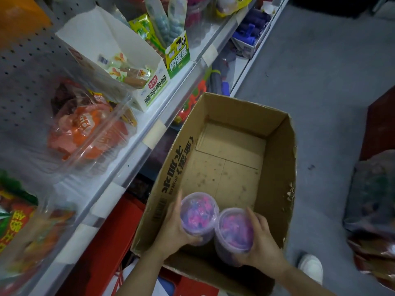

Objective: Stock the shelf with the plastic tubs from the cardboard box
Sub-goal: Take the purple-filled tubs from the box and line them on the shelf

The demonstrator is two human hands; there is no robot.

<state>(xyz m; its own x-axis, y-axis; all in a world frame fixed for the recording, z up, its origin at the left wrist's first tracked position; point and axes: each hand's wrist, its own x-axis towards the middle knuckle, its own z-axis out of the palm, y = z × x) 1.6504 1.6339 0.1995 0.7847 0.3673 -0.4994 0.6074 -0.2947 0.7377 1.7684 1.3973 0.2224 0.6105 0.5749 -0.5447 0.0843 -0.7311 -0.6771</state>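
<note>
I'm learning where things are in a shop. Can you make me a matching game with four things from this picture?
Things:
1. left tub
2. right tub
3. cardboard box
4. clear tray of orange packets

Places:
A. on the shelf
B. in the right hand
C. beside the shelf, its floor bare
D. in the left hand

Pairs: 1-D, 2-B, 3-C, 4-A

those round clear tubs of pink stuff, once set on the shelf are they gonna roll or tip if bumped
Each hand, left hand and right hand, carries one tub alone, so they are probably light. The walls look stiff and smooth, maybe slippery. Upright they look tallish, so a bump might tip one; on its side it would likely roll.
</note>
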